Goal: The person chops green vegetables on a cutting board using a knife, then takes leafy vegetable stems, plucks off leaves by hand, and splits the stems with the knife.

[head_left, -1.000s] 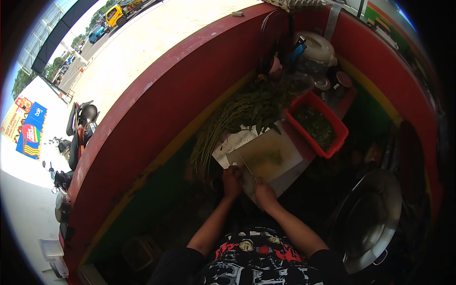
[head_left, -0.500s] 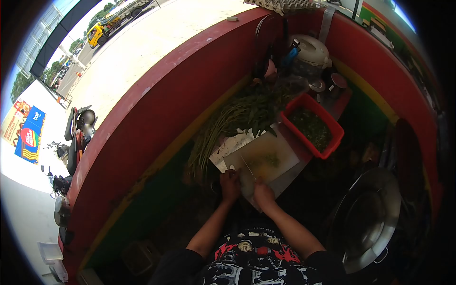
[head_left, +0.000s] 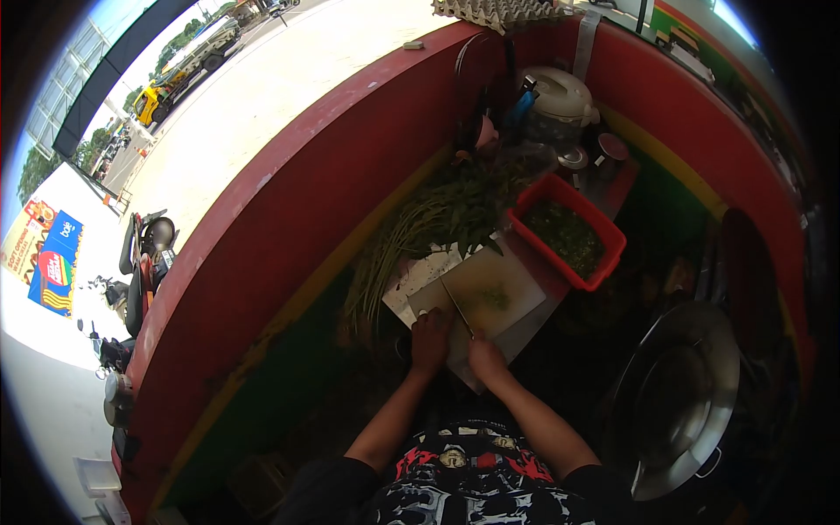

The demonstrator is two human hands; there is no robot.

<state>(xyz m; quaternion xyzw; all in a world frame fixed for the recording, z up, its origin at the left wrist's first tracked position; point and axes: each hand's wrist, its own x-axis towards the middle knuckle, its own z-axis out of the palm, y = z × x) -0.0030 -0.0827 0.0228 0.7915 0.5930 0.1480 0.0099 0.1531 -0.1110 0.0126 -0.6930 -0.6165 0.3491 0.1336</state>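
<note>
My right hand (head_left: 486, 357) is closed round the handle of a knife (head_left: 457, 306). Its thin blade points away from me over a pale cutting board (head_left: 522, 299). At the board's left edge my left hand (head_left: 430, 339) is curled, its fingers bent beside the blade. A small white piece (head_left: 423, 312) shows at those fingertips; its kind is too small to tell. Chopped greens (head_left: 496, 297) lie on the board, right of the knife. Behind the board rests a heap of long leafy green stalks (head_left: 407, 227).
A red plastic tub (head_left: 617, 254) of cut greens stands right of the board. Beyond it is a lidded pot (head_left: 560, 92). A wide metal pan (head_left: 722, 376) sits at the right. A red wall (head_left: 324, 144) curves round the work area, with egg trays (head_left: 499, 12) on top.
My left hand has shifted slightly right, closer to the knife. The view has turned a little, and the yellow truck outside has moved to the lower left.
</note>
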